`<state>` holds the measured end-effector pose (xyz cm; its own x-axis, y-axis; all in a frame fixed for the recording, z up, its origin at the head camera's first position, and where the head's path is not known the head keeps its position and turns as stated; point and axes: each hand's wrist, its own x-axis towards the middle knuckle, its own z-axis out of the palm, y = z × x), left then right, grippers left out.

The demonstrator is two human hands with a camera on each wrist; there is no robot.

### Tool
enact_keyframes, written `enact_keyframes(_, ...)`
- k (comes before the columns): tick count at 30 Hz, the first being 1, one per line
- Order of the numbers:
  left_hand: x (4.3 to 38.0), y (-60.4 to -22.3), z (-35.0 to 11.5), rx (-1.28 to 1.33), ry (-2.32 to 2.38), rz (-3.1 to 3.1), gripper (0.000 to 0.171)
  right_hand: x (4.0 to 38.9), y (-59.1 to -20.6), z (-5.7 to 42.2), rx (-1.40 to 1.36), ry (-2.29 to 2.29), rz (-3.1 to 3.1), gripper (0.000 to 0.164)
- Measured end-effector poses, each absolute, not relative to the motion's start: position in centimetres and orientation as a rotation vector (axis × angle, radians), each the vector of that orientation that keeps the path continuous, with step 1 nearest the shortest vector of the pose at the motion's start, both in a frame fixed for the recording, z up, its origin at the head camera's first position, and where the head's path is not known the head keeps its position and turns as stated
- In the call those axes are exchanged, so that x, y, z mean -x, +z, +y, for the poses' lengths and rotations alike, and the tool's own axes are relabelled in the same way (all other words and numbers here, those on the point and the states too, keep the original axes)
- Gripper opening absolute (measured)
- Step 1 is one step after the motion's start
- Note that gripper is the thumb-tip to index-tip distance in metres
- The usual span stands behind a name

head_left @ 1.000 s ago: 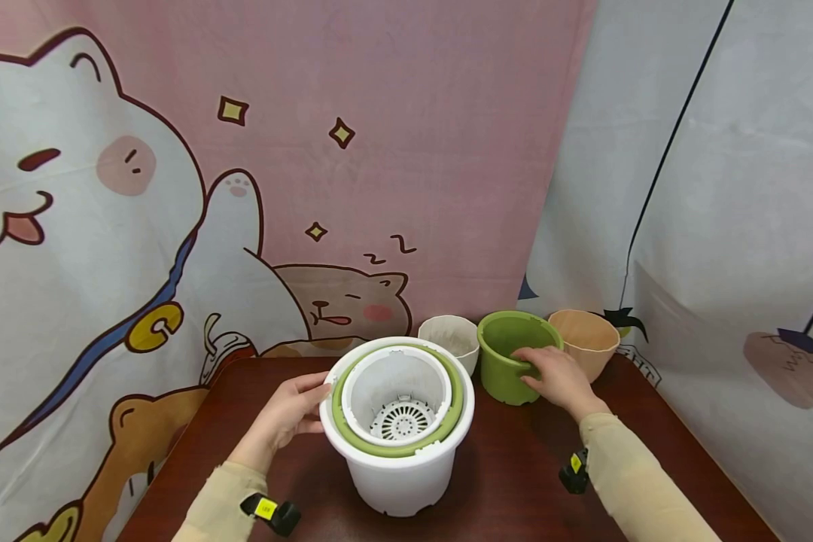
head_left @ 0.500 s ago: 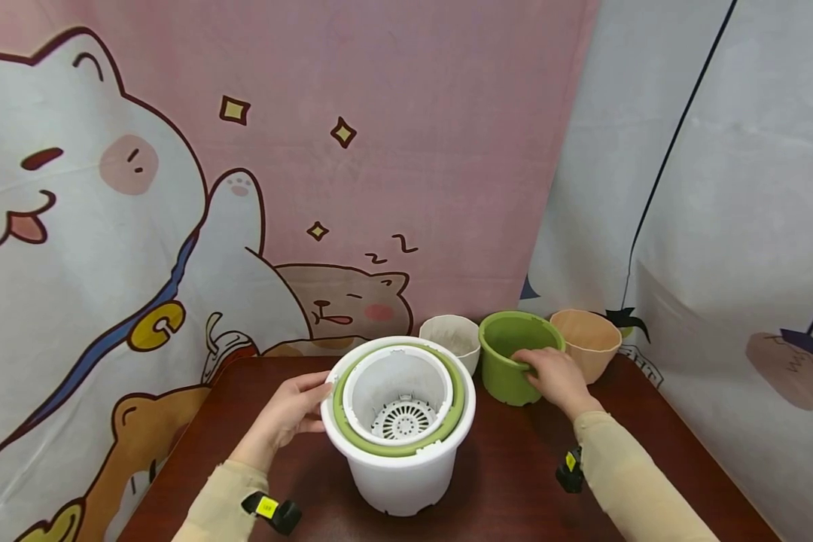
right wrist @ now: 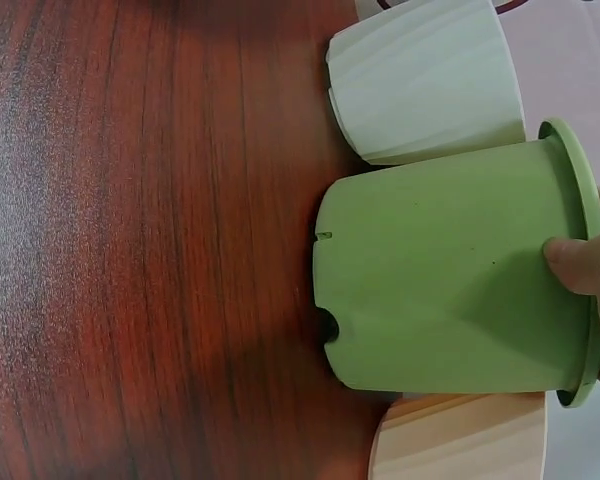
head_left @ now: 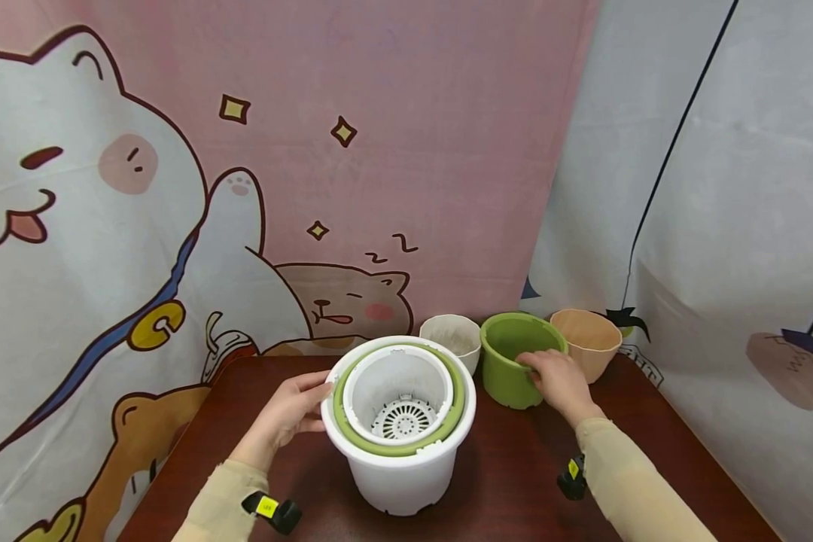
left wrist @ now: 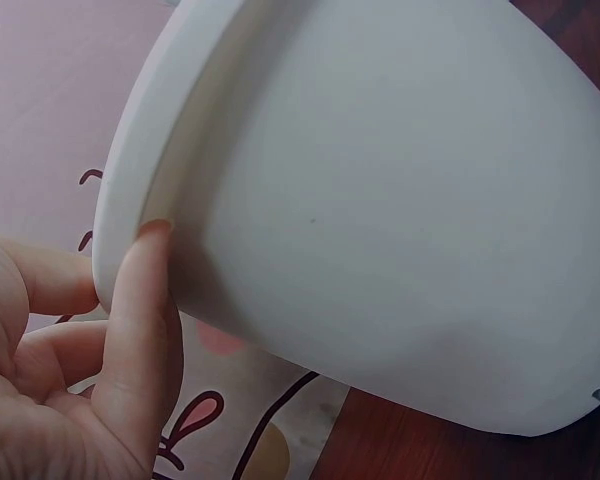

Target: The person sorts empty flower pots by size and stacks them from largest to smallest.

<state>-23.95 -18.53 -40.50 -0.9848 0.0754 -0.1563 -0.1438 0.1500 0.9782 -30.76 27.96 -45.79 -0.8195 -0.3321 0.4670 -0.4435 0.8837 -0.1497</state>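
Three plastic flower pots stand nested together: a large white pot (head_left: 401,485) outside, a green ring (head_left: 393,450) of a pot inside it, and a smaller white pot (head_left: 379,376) with a slotted base innermost. My left hand (head_left: 291,410) pinches the left rim of the large white pot; the left wrist view has the thumb (left wrist: 140,340) under the rim lip. To the right, my right hand (head_left: 558,380) holds the near rim of a green pot (head_left: 504,380). Its thumb (right wrist: 575,265) presses the outer wall below the lip, and its other fingers go over the rim.
A small white pot (head_left: 470,363) stands beside the green pot on its left, and a peach pot (head_left: 592,361) on its right. All stand near the back edge of a dark red-brown table (head_left: 515,482). A printed cloth (head_left: 447,150) hangs behind.
The green pot has shifted very slightly right and nearer with my right hand on its rim. My left hand and the nested pots have stayed in place.
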Motion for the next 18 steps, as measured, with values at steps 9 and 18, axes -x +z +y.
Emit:
enact_keyframes(9,23.9,-40.4,-18.7,0.035,1.942,2.238,0.045,30.0,-45.1,28.7,-0.526,0.357,-2.588,0.035)
enact_keyframes(18,23.8,-40.4,-18.7,0.034,1.94,2.249,0.046,28.7,-43.9,29.1,-0.455,0.41,-2.633,0.034)
